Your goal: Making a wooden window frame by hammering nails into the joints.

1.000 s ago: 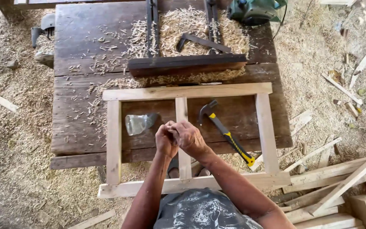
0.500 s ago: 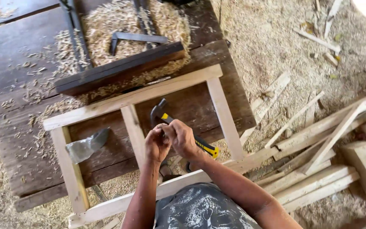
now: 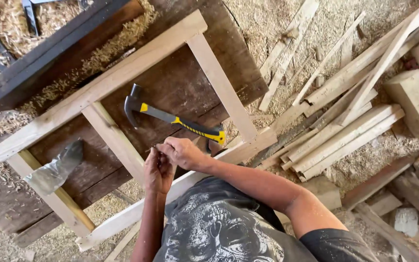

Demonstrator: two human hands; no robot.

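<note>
Together, hands (image 3: 168, 162) pinch something — too small.

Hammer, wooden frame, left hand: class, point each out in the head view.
hammer (image 3: 197, 130): head view, on its yellow and black handle.
wooden frame (image 3: 221, 87): head view, on its right upright.
left hand (image 3: 157, 171): head view, on its back.

Pale raw wood frame (image 3: 219, 82), sawn, matt. Dark weathered plank surface (image 3: 180, 82), rough, w/ shavings. Hammer (image 3: 170, 119): dull black metal head, yellow-black rubbery grip. Crumpled grey plastic bag (image 3: 54, 170), slight sheen. Offcut battens (image 3: 345, 126) bare, unfinished.
</note>
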